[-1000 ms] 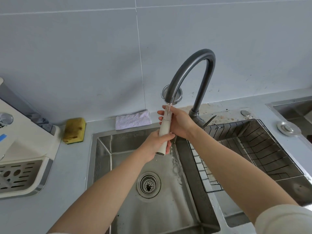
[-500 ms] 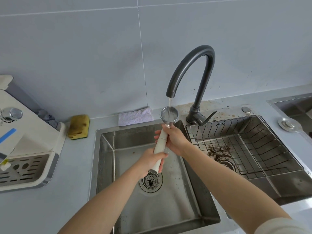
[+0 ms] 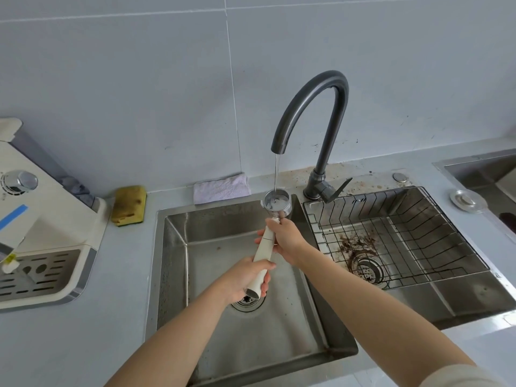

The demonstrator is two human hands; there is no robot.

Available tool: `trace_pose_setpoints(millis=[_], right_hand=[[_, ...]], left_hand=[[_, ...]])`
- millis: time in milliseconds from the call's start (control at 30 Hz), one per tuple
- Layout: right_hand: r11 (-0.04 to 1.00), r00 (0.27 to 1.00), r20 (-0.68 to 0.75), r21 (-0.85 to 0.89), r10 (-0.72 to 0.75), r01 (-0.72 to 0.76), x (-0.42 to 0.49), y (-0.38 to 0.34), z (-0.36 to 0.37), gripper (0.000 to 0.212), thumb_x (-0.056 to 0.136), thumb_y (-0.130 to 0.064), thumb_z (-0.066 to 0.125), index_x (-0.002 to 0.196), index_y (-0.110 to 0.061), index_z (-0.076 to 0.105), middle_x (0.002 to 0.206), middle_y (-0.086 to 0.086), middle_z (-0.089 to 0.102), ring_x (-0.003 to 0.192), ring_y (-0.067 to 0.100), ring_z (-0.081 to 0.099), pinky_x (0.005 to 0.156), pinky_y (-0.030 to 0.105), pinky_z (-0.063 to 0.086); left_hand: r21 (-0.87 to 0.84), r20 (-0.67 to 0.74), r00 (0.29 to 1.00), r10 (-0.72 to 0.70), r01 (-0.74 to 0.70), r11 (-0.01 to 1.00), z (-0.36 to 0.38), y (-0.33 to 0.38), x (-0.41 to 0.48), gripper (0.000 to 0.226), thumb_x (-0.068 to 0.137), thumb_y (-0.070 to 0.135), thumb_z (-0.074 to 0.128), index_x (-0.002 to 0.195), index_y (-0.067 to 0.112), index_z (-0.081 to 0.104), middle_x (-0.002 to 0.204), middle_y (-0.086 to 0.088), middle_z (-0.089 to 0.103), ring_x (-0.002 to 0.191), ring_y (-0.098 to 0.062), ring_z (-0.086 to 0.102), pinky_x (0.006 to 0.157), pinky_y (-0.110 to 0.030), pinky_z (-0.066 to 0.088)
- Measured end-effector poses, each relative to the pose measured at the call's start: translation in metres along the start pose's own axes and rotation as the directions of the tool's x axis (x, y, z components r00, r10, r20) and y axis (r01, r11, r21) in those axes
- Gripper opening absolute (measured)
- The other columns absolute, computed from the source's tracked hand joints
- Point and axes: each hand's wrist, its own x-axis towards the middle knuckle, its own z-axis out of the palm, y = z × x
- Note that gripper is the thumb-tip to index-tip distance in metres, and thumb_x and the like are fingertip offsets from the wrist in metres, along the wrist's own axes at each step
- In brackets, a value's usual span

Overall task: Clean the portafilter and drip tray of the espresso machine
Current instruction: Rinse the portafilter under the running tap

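Water (image 3: 276, 171) falls in a thin stream from the dark gooseneck faucet (image 3: 315, 107) straight into the metal basket (image 3: 277, 203) of the portafilter (image 3: 264, 251). The portafilter is held out over the back of the left sink basin (image 3: 212, 227), basket away from the person and pale handle slanting down toward them. The left hand (image 3: 243, 277) is wrapped around the lower end of the handle, over the drain strainer (image 3: 247, 304), and the right hand (image 3: 289, 238) grips the upper part of the handle just below the basket, so both hands are closed on it. The inside of the basket looks pale and wet with no dark puck showing, though it is too small to tell whether it is fully clean. Dark coffee grounds (image 3: 354, 244) lie scattered under the wire rack (image 3: 405, 227) in the right basin, around its drain, so the emptying seems done and I judge the portafilter to be in mid-rinse. The drip tray (image 3: 36, 272) sits in place at the foot of the cream espresso machine (image 3: 42, 208) on the counter to the left, well apart from the sink. Nothing suggests the tray has been handled, so that half of the task appears to lie wholly ahead and the job looks less than halfway through. A yellow sponge (image 3: 129, 205) and a folded white cloth (image 3: 222, 188) lie on the counter behind the basin, near at hand for scrubbing and wiping.
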Motion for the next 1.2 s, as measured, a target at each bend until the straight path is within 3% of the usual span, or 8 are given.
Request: trace_pose_setpoints(millis=[200, 400, 633, 733, 800, 967, 1067, 1200], right_hand=[[0.996, 0.996, -0.036, 0.025, 0.084, -0.083, 0.001, 0.002, 0.0, 0.022, 0.098, -0.015, 0.038, 0.119, -0.023, 0.036, 0.075, 0.01, 0.053, 0.06, 0.022, 0.06, 0.055, 0.03, 0.051], [0.993, 0.995, -0.036, 0.083, 0.088, -0.085, 0.004, 0.0, 0.003, 0.04, 0.098, -0.016, 0.04, 0.136, -0.011, 0.03, 0.076, 0.01, 0.054, 0.065, 0.022, 0.06, 0.059, 0.031, 0.052], [0.991, 0.997, 0.033, 0.111, 0.07, -0.073, 0.002, -0.009, 0.003, 0.015, 0.098, -0.018, 0.04, 0.109, -0.008, 0.039, 0.083, 0.011, 0.054, 0.07, 0.023, 0.06, 0.067, 0.033, 0.053], [0.997, 0.994, 0.077, 0.025, 0.075, -0.077, -0.002, -0.012, -0.004, 0.011, 0.097, -0.017, 0.042, 0.098, -0.009, 0.049, 0.083, 0.008, 0.054, 0.073, 0.02, 0.058, 0.067, 0.031, 0.053], [0.996, 0.993, 0.088, -0.042, 0.08, -0.076, -0.006, -0.015, -0.014, 0.016, 0.097, -0.017, 0.044, 0.106, -0.007, 0.052, 0.091, 0.011, 0.058, 0.073, 0.021, 0.059, 0.067, 0.031, 0.052], [1.0, 0.982, -0.189, -0.005, -0.001, 0.0, -0.005, -0.031, -0.058, 0.048, 0.094, -0.014, 0.047, 0.138, -0.003, 0.032, 0.126, 0.019, 0.051, 0.104, 0.028, 0.057, 0.082, 0.034, 0.05], [0.995, 0.943, -0.318, -0.059, -0.099, 0.085, 0.0, -0.049, -0.085, 0.049, 0.093, -0.022, 0.048, 0.137, -0.006, 0.034, 0.116, 0.008, 0.052, 0.106, 0.021, 0.052, 0.085, 0.03, 0.043], [0.986, 0.916, -0.377, -0.137, -0.14, 0.094, 0.012, -0.071, -0.105, 0.046, 0.093, -0.03, 0.044, 0.131, -0.006, 0.034, 0.135, 0.013, 0.038, 0.124, 0.025, 0.037, 0.102, 0.037, 0.03]], left_hand=[[-0.011, 0.038, 0.999, -0.024, 0.024, 1.0, 0.0, -0.001, -0.004, 0.011, 0.086, 0.011, 0.055, 0.08, 0.008, 0.046, 0.048, -0.001, 0.05, 0.037, -0.013, 0.044, 0.041, -0.022, 0.041], [0.029, -0.027, 0.999, 0.025, -0.025, 0.999, -0.001, 0.003, -0.004, 0.009, 0.086, 0.01, 0.056, 0.087, 0.009, 0.047, 0.046, 0.0, 0.051, 0.036, -0.012, 0.043, 0.039, -0.022, 0.04], [0.106, -0.038, 0.995, 0.096, -0.091, 0.99, -0.006, 0.008, -0.002, 0.011, 0.083, 0.007, 0.057, 0.087, 0.007, 0.048, 0.046, 0.001, 0.05, 0.035, -0.012, 0.043, 0.04, -0.023, 0.039], [0.115, -0.051, 0.994, 0.099, -0.093, 0.989, -0.01, 0.009, -0.002, 0.014, 0.082, 0.004, 0.057, 0.094, 0.003, 0.048, 0.043, 0.002, 0.05, 0.033, -0.012, 0.042, 0.038, -0.021, 0.038], [0.098, -0.059, 0.995, 0.085, -0.079, 0.992, -0.012, 0.01, -0.001, 0.013, 0.082, 0.002, 0.056, 0.088, 0.004, 0.045, 0.043, 0.002, 0.049, 0.033, -0.012, 0.042, 0.036, -0.021, 0.038], [0.088, -0.05, 0.995, 0.084, -0.079, 0.993, -0.015, 0.012, 0.001, 0.015, 0.082, 0.001, 0.056, 0.08, 0.006, 0.042, 0.043, 0.001, 0.049, 0.032, -0.012, 0.042, 0.036, -0.02, 0.038], [0.126, -0.036, 0.994, 0.103, -0.097, 0.987, -0.015, 0.012, 0.001, 0.015, 0.081, 0.002, 0.056, 0.076, 0.007, 0.043, 0.043, 0.001, 0.049, 0.033, -0.013, 0.041, 0.038, -0.02, 0.038], [0.133, -0.031, 0.993, 0.11, -0.105, 0.985, -0.011, 0.012, 0.002, 0.015, 0.081, 0.002, 0.056, 0.075, 0.007, 0.043, 0.044, 0.001, 0.049, 0.033, -0.013, 0.041, 0.038, -0.02, 0.038]])
